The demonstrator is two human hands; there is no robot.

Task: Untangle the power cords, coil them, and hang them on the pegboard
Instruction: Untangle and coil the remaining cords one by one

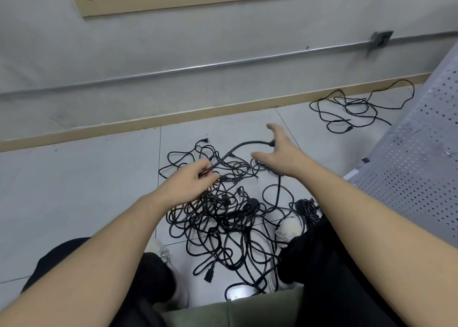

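Power cords [223, 217] lie in a dense black tangle on the tiled floor [81, 185] at the centre of the frame, between the person's two white shoes and reaching up toward the baseboard. One cord [238, 147] rises out of the heap: the left hand [190, 183] pinches it between thumb and curled fingers [207, 164] at centre frame, and it arcs up and right to its plug end, which sits at the palm of the right hand [280, 153]. That hand's fingers are spread and straight, so the plug looks touched or just let go rather than clasped; the view does not settle whether it is truly held. A second, looser cord [347, 111] lies apart at the upper right, near the wall, and the perforated grey pegboard [409, 153] slants along the right edge. A coiled bundle [307, 209] sits just beside the right shoe. The work seems early, with one cord being singled out and most of the pile still knotted. The main risk is pulling the lifted cord while it still threads under other loops: that would cinch the knots tighter and drag the whole heap along the floor. If the plug slips from the open right hand, it could fall back among the loops and snag. Loops lying against the shoes could also catch if the feet move.
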